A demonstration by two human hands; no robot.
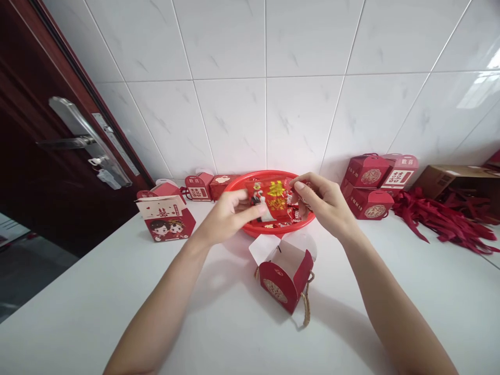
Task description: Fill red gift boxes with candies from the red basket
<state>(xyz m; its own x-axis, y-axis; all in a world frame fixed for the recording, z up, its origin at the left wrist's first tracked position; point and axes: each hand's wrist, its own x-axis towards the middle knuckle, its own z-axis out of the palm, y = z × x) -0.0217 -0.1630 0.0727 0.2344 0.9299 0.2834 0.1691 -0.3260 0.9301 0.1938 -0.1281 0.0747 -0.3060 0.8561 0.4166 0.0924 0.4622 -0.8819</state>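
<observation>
Red and glossy, a packet is pinched between the thumb and fingers of the left hand, above the basket. The right hand nips a brownish wrapper beside it. From where I stand, this looks like picking out wrapped pieces. Lifting them calls for a steady pinch, clear of the raised flaps on the box just below the hands.

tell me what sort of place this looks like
Probably a room in a home, by the door with keys in its lock, the tiled wall and the white tabletop with red gift boxes
</observation>
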